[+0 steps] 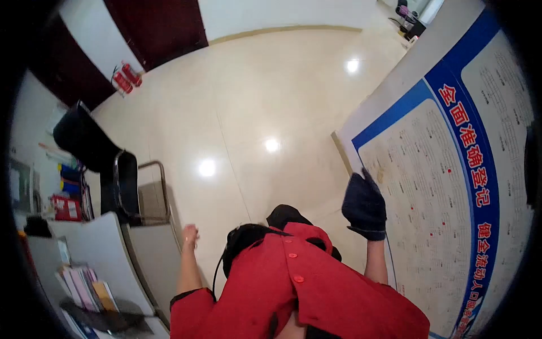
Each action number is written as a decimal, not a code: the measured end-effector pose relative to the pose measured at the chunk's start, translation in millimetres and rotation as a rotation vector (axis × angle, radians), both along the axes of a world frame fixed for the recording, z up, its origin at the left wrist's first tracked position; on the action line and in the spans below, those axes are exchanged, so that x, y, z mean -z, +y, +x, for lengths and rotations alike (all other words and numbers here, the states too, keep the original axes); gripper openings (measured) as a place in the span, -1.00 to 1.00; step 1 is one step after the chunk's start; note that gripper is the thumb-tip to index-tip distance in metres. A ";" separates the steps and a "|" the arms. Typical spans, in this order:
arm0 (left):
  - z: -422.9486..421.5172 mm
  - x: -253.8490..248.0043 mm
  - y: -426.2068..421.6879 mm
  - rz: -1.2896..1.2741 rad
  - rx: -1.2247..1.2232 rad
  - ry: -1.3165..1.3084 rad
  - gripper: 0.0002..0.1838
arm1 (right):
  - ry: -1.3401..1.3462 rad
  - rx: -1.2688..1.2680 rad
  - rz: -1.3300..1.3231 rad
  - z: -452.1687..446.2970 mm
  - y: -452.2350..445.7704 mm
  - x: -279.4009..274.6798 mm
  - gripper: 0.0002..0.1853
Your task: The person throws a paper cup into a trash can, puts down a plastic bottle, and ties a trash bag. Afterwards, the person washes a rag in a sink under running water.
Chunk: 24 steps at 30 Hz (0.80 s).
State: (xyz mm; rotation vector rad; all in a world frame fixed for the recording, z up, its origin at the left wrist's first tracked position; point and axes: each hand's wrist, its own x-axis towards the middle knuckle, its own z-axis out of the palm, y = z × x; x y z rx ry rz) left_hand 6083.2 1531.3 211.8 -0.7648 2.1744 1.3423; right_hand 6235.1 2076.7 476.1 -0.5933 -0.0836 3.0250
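My right hand [366,217] is inside a dark blue cloth mitt [364,206]. The mitt's thumb stands apart from its flat finger part, and its tip is at or close to the printed wall board [418,186]; contact is hard to judge. Lower left, my left hand [191,236] hangs beside my body with its fingers curled in and nothing visible in them. The grey desk partition [152,254] is the nearest thing to it.
A black chair [121,181] with metal armrests stands at the left, beyond a desk holding folders [84,288]. Two red fire extinguishers [127,78] stand by dark doors [161,31]. Shiny pale tiles [243,107] cover the floor. The wall's corner [341,150] is ahead right.
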 end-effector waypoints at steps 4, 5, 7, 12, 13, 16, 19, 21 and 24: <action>-213.4 -68.4 130.3 0.168 0.279 0.311 -0.72 | 0.204 0.050 -2.136 -72.4 22.5 11.5 -0.85; -247.7 -76.2 152.4 0.173 0.290 0.317 -0.72 | 0.199 0.031 -2.461 -90.4 28.6 19.1 -0.91; -317.9 -85.0 203.4 0.203 0.462 0.435 -0.74 | 0.272 0.272 -2.777 -127.4 40.5 41.2 -0.93; -406.2 -26.2 214.6 -0.154 0.795 0.462 -0.71 | 0.487 0.815 -2.857 -278.8 97.6 64.6 -0.87; -416.9 -15.1 201.9 -0.198 0.802 0.277 -0.69 | 0.152 0.395 -3.016 -314.2 113.2 63.7 -0.85; -421.3 6.6 154.6 0.023 0.346 -0.017 -0.81 | -0.243 0.036 -3.318 -412.2 143.8 40.0 -0.79; -430.3 3.9 147.5 0.035 -0.011 -0.165 -0.86 | -0.053 0.240 -3.482 -501.6 169.7 26.2 -0.78; -463.7 14.1 159.4 0.015 -0.087 -0.239 -0.85 | 0.063 0.341 -3.541 -553.3 192.0 30.1 -0.81; -539.1 25.7 186.9 -0.016 -0.103 -0.299 -0.83 | 0.045 0.339 -3.633 -595.2 227.8 56.3 -0.89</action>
